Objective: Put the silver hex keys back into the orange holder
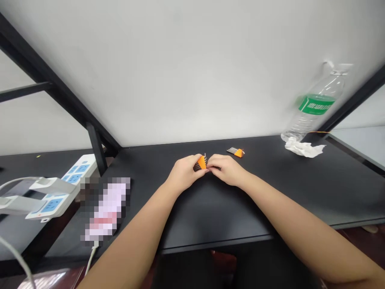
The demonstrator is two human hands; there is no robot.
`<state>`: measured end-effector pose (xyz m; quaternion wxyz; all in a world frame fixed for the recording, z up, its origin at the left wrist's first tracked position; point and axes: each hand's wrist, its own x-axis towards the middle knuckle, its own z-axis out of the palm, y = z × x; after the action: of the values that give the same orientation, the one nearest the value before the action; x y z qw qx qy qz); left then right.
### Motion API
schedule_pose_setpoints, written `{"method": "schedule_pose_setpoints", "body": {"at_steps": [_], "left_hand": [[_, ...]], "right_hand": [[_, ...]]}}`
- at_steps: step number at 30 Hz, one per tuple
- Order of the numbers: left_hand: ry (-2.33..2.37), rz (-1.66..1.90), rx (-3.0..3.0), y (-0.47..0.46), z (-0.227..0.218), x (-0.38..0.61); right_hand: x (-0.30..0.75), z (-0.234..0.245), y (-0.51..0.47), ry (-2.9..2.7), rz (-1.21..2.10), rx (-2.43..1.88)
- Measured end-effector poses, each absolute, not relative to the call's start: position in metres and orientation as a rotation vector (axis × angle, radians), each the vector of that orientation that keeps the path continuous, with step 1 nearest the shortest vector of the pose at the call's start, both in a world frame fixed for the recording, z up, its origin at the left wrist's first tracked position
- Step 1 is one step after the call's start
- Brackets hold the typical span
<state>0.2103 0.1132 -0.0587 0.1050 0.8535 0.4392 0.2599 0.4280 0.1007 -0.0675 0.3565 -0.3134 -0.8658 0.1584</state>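
We have both hands at the middle of the black surface, working a small set of hex keys in an orange holder. Our left hand is closed around the dark key ends on the holder's left side; our right hand pinches at its right edge with the fingertips drawn together, one thin metal key standing up just above the orange clip. The set lies low, at or just over the surface; we cannot tell whether it touches.

A second orange-holdered key set lies just beyond the right hand, apart from it. Further right stand a clear water bottle with a green label and, at its foot, a crumpled white tissue. A white power strip lies at the far left.

We judge the step to be freeing or seating a single key in the holder. The next move calls for a steady left-hand hold while the right fingertips work along the key's line without bending it.
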Motion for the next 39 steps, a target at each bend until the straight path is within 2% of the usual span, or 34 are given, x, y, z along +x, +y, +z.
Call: {"method": "schedule_pose_setpoints", "body": {"at_steps": [3,8,10,12,18,21,25,29,39], "left_hand": [[1.336,0.686,2.555,0.12,-0.058,0.209],[1.477,0.542,2.623,0.132,-0.055,0.196],[1.494,0.443,2.666,0.137,-0.055,0.19],[1.524,0.383,2.675,0.14,-0.057,0.184],[1.6,0.519,2.515,0.144,-0.064,0.177],[1.539,0.902,2.225,0.14,-0.062,0.182],[1.101,1.359,1.467,0.129,-0.053,0.193],[0.751,1.338,0.977,0.121,-0.043,0.199],[0.577,1.318,0.456,0.123,-0.04,0.195]], "right_hand": [[0.439,-0.066,0.106,-2.274,0.3,-0.925],[0.488,-0.057,0.122,-2.034,0.005,-1.755],[0.506,-0.057,0.129,-1.972,0.063,-2.045],[0.516,-0.059,0.134,-2.016,0.174,-2.124],[0.489,-0.069,0.13,-2.229,0.331,-1.658],[0.467,-0.07,0.12,-2.282,0.401,-1.367],[0.447,-0.069,0.11,-2.251,0.366,-1.406],[0.434,-0.069,0.104,-2.336,0.364,-1.346],[0.413,-0.082,0.104,-2.41,0.251,-1.082]]}}
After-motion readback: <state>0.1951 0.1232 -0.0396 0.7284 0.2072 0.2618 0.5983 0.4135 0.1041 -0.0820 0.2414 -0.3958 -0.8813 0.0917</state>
